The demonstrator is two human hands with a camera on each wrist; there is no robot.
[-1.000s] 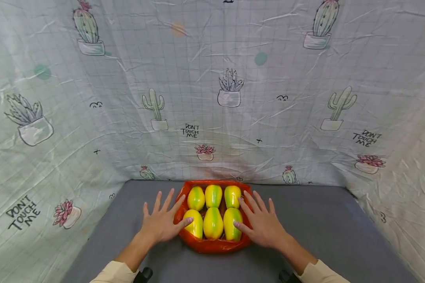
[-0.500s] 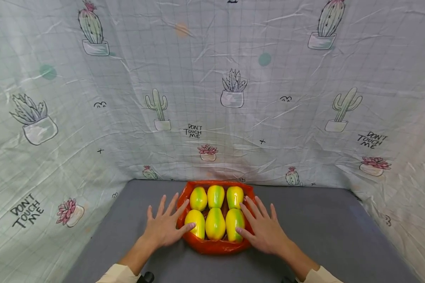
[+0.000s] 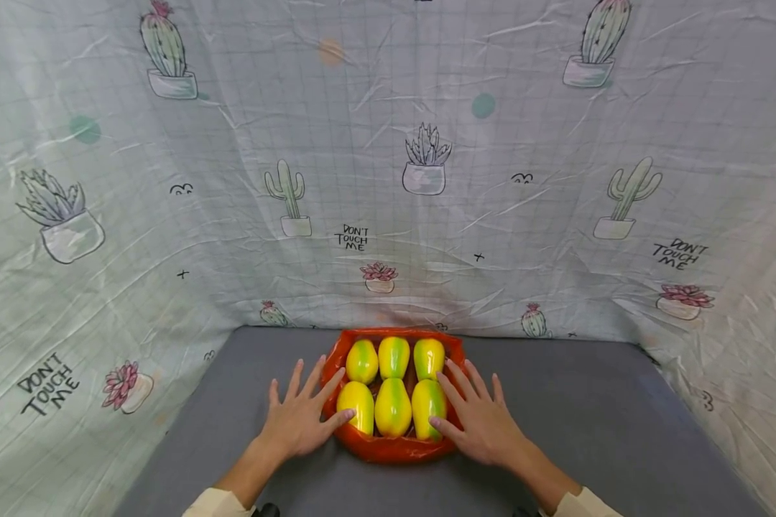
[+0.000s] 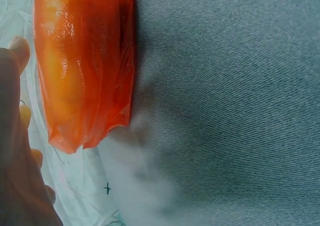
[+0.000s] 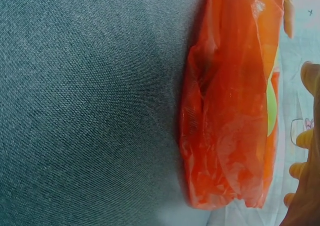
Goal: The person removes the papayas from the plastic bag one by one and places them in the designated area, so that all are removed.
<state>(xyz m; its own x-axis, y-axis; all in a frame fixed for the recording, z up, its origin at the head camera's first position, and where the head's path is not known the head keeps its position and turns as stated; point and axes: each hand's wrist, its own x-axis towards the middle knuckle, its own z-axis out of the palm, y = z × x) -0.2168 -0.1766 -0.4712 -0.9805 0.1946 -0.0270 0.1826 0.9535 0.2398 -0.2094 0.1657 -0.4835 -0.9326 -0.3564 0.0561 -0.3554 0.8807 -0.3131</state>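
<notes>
Several glossy yellow-green fruits, mango-like (image 3: pixel 393 408), lie in two rows inside an orange-red plastic bag (image 3: pixel 394 451) with its mouth spread wide. My left hand (image 3: pixel 300 420) is held over the bag's left side, fingers spread, thumb overlapping the front left fruit. On the other side my right hand (image 3: pixel 485 424) mirrors it, its thumb overlapping the front right fruit. Neither hand grips anything. In the left wrist view, the left hand (image 4: pixel 17 146) hovers apart from the bag (image 4: pixel 85 60). The right wrist view likewise shows a gap between the right hand (image 5: pixel 307 186) and the bag (image 5: pixel 230 110).
A dark grey cloth-covered table (image 3: pixel 588 409) extends to both sides of the bag. Pale curtains (image 3: pixel 388 215) printed with cacti close in the back and sides, and the bag sits close to the rear one.
The head view has shifted slightly, so everything sits a little further right than a second ago. Hands, bag and fruits keep nearly the same places relative to one another.
</notes>
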